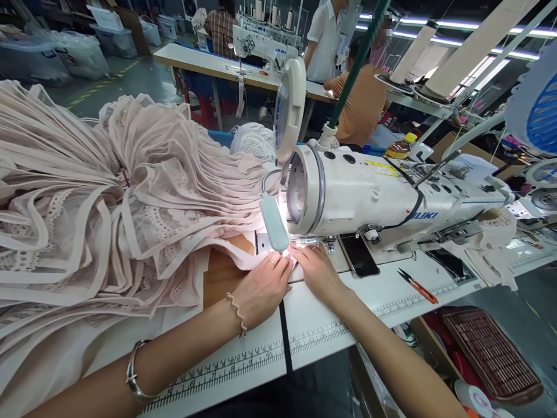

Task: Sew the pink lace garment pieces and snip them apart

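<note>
Pale pink lace-trimmed fabric (174, 186) lies in a large gathered pile left of a white sewing machine (352, 188), and a strip of it runs to the needle area. My left hand (263, 287) pinches the strip's edge just in front of the machine head. Right beside it, my right hand (317, 270) has its fingers closed on the same edge, fingertips nearly meeting those of the left. A mint-green lamp (274, 223) hangs over the fingertips and lights the spot. The needle and presser foot are mostly hidden behind it.
A phone (359, 255) and orange-handled thread snips (418, 285) lie right of my hands on the ruler-marked table (322, 348). Thread cones (413, 52) stand behind the machine. Farther back are other people (357, 110) and another sewing machine (265, 49).
</note>
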Demonstrator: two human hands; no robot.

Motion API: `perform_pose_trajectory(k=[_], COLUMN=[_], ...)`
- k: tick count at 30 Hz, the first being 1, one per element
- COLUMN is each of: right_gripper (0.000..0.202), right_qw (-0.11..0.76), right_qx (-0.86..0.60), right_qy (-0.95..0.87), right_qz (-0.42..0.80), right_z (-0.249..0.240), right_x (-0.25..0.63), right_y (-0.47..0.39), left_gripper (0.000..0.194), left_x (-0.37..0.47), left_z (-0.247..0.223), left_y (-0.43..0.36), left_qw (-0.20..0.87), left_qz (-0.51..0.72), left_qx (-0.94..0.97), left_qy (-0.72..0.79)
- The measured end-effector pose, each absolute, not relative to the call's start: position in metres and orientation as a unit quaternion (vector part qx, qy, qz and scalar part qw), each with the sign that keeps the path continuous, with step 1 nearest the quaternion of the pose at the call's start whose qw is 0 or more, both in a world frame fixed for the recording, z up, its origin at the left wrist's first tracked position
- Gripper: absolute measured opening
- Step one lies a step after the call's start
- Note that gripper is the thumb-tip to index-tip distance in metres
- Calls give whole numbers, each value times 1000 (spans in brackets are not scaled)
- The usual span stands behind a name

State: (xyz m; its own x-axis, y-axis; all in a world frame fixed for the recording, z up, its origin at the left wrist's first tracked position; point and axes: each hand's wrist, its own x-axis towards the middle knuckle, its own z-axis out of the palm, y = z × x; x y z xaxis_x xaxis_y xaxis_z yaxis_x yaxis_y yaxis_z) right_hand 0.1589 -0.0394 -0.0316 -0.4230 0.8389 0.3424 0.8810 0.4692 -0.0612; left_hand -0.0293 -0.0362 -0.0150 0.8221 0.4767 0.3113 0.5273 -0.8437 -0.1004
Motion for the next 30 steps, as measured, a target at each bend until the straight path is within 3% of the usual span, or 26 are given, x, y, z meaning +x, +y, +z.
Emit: perform_pose_trajectory(k=[12, 30], right_gripper=[45, 34], right_qw=[101, 85], right_qx=[-572, -588], right_qy=[-814, -803], right_qz=[-13, 39], right_z=[-21, -9], right_x=[151, 146], right_y=[-38, -37], left_gripper=[38, 38], left_x=[-30, -32], left_z=[-20, -29], left_y=[-30, -24], left_qw=[111, 125], left_qz=[-162, -229], left_qx=[-946, -933], left_qy=[-259, -247])
